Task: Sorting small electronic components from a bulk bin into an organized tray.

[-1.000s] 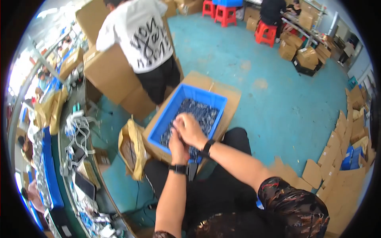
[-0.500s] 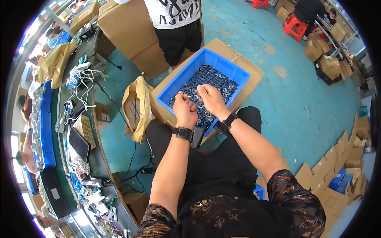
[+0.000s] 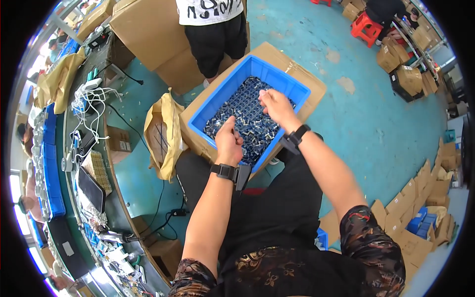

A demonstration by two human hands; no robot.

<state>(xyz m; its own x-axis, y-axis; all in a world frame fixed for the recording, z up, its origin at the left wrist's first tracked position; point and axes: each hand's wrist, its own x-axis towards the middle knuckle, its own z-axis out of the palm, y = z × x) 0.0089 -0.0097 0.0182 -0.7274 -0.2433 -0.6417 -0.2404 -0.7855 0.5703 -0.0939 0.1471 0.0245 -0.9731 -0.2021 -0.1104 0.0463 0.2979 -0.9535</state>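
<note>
In front of my knees, a blue plastic bin holds a heap of small dark-blue pieces that look like little circuit boards. Some toward the middle seem still joined in a grid-like sheet. Over the bin's near left part, my left hand has its fingers curled in and the thumb lying on top. My right hand is pinched closed above the right part of the heap. Whatever either hand holds is too small or too hidden to make out. A gap separates the two hands. Each wrist wears a black strap.
Under the bin is a cardboard box. An open yellow-brown sack stands left of it. A cluttered workbench runs along the left. Beyond the bin stands a person beside large cartons. Flattened cardboard lies at right.
My hands have moved apart: the right went up and to the right, the left slightly down. The view has shifted a little.
</note>
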